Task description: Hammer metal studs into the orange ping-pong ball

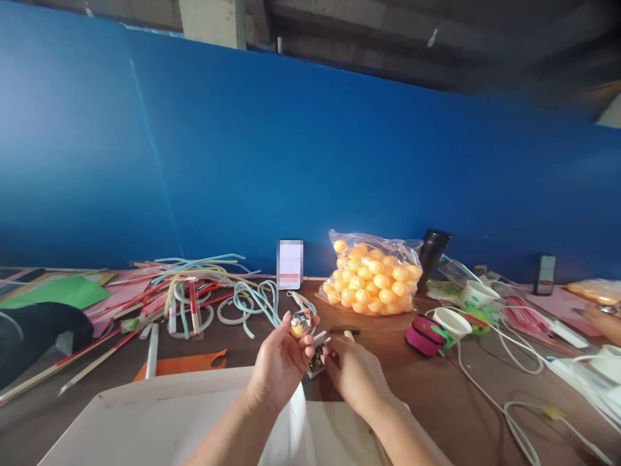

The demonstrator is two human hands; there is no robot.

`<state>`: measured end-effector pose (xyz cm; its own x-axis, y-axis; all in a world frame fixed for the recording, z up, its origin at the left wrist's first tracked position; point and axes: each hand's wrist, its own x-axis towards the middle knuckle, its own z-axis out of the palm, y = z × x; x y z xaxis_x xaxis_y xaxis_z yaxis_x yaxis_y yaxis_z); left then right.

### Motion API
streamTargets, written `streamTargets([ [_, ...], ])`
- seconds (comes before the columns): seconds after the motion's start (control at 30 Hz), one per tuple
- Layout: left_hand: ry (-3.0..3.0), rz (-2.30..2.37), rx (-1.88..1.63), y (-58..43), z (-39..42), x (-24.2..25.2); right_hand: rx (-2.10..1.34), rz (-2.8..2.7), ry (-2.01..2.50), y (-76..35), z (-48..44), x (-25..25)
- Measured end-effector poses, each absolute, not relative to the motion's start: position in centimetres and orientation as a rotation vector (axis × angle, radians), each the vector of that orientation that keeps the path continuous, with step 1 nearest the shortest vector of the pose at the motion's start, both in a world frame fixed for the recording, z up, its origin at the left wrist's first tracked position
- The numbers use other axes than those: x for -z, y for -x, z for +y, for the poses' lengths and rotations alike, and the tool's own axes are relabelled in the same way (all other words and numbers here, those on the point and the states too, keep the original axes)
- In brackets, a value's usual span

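My left hand (275,366) is closed around a shiny metallic ball (301,324), silver with a yellowish reflection, held up between thumb and fingers. Just to the right, my right hand (356,372) has its fingertips bent together at a small white box (317,373). Small dark, shiny pieces lie in that box, too small to name. Whether a piece is between the right fingertips is hidden. Below both wrists lies a large white sheet or board (169,421).
Behind my hands stand a phone (290,265) and a clear bag of orange balls (373,281). Bendy tubes (257,304) and striped sticks (111,349) clutter the left. Rightward are a magenta roll (425,335), paper cups (451,322), white cables (485,395) and another person's hand (604,323).
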<state>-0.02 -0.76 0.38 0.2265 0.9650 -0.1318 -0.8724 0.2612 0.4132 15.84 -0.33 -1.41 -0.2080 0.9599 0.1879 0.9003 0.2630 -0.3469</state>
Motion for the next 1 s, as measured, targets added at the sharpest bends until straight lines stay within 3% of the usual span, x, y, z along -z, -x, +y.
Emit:
streamTargets([
  [1.0, -0.293, 0.417, -1.275, 0.0, -0.6, -0.6, -0.380, -2.169, 1.507, -14.8, -0.9, 0.5],
])
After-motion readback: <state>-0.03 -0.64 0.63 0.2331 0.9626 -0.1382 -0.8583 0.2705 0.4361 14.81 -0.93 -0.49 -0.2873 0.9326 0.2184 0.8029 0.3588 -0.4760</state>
